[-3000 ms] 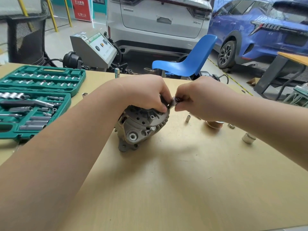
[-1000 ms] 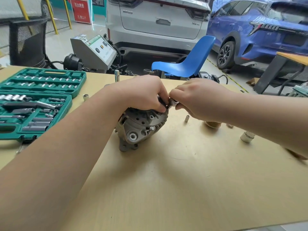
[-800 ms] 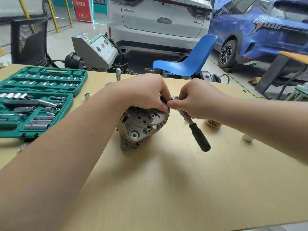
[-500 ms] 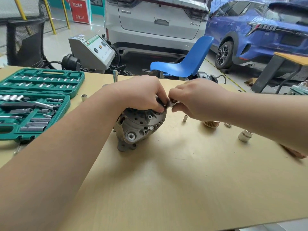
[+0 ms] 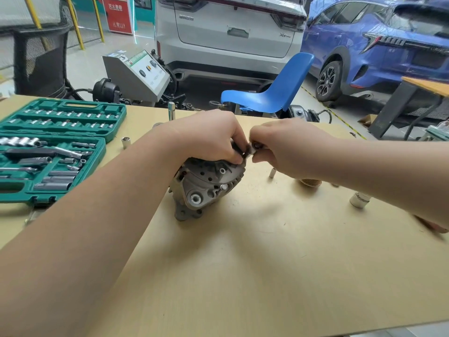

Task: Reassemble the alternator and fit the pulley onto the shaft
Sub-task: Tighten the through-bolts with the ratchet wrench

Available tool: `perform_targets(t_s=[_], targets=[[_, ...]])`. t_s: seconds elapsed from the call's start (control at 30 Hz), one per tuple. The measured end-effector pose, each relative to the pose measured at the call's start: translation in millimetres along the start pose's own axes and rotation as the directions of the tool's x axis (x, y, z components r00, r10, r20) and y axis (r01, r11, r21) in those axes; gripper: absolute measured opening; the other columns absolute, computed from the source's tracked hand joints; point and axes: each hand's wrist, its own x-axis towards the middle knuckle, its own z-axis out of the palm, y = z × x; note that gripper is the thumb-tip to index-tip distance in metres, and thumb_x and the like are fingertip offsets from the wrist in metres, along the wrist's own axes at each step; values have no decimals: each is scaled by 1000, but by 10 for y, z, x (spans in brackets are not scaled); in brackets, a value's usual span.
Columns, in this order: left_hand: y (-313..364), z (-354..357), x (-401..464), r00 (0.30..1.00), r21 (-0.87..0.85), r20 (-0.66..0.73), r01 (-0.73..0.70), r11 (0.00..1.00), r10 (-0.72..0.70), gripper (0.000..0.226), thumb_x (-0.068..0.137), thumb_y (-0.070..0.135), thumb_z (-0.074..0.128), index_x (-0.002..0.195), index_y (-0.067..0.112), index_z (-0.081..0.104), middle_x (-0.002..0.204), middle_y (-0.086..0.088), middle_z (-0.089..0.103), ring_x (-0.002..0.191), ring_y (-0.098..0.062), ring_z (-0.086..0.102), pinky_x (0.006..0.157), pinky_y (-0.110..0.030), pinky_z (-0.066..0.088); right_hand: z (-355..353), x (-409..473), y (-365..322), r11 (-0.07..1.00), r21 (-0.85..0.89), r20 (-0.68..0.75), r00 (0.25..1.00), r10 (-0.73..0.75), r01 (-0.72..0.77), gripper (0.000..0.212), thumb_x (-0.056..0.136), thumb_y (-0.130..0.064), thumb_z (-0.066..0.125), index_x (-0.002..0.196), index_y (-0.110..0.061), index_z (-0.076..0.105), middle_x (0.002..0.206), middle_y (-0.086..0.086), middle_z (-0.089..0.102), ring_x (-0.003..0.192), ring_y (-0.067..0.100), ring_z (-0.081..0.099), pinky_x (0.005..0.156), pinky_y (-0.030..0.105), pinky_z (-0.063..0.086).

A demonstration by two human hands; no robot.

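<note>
- We see the alternator (image 5: pixel 206 188) at the centre of the frame, lying on the table (image 5: pixel 243 276), its grey rear housing toward us.
- Our left hand (image 5: pixel 213 138) lies over the alternator's top, fingers curled round its upper edge in a grip.
- Our right hand (image 5: pixel 289 147), just right of the left, curls its fingers round a small metal tool (image 5: pixel 255 150) held against the alternator's upper right edge; most of the tool is hidden, so we cannot tell what kind it is.
- The two hands nearly touch above the alternator.
- The pulley (image 5: pixel 311 183) sits on the table right of the alternator, partly under our right wrist, apart from the housing.
- A small socket (image 5: pixel 272 173) stands between the alternator and the pulley.
- A bigger socket (image 5: pixel 359 200) lies further right, under our right forearm.
- The green socket case (image 5: pixel 56 152) lies open at the left of the frame, and a lone socket (image 5: pixel 125 141) stands beside its right edge.
- Beyond the table, in the upper half of the frame, are a blue chair (image 5: pixel 274 93), a white car (image 5: pixel 230 32) and a blue car (image 5: pixel 376 45).
</note>
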Motion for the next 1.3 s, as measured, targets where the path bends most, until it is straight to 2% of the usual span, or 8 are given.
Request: perform_targets(t_s=[0.13,0.37,0.6,0.73,0.93,1.07,1.2,1.3], targets=[[1,11,9,1000,-20,-13,-1,1000,1,27,90,39,78,113,53,80,103,19,77,86,-4,67,58,-22,50,45,28,-160,635,597,262,868,422,-490,44,95,-55,70,83,-13,73,65,3,76,64,23,75,59,34,60],[-21,13,26,1000,3,-10,4,1000,-4,26,90,40,76,112,52,80,103,20,74,88,-6,66,59,-22,48,102,-43,-33,999,7,-22,999,31,-31,17,102,-36,66,107,-20,63,95,-4,65,85,25,59,72,39,48],[-30,30,55,1000,21,-5,-4,1000,4,26,93,44,76,118,51,78,104,18,76,84,-4,66,55,-19,47,193,-45,0,749,564,-12,903,429,-348,33,82,-58,81,83,-25,76,67,-9,73,61,4,68,44,14,45],[-36,26,54,1000,17,-25,-7,1000,7,25,91,41,78,115,48,80,99,19,76,79,-1,65,55,-18,45,171,-3,-115,503,738,168,845,507,-449,46,87,-54,81,81,-8,73,59,2,74,51,16,74,47,30,61],[-48,29,38,1000,14,-26,-5,1000,5,24,89,42,78,112,51,80,97,23,74,83,-2,63,59,-22,45,58,-28,-34,956,243,-69,980,188,-167,29,90,-48,77,86,-22,66,75,-5,68,73,22,65,60,34,50],[-39,27,36,1000,32,-13,-5,999,5,27,90,41,76,114,52,79,100,22,73,86,-4,62,60,-22,44,-35,15,152,981,-96,-60,983,-174,168,26,100,-41,68,108,-16,67,85,1,67,84,33,60,74,46,52],[-41,31,29,1000,20,-26,-14,1000,14,25,90,41,77,113,51,80,100,19,76,84,-2,63,59,-21,45,-6,33,14,966,201,-34,984,176,-165,33,88,-56,75,84,-23,73,67,-5,69,71,25,66,61,35,53],[-36,31,43,1000,5,-21,-11,1000,12,25,92,41,77,115,49,80,102,19,77,80,-1,64,55,-18,46,10,70,-106,751,494,157,894,419,-438,43,85,-58,77,74,-16,76,58,-3,73,59,18,74,61,34,60]])
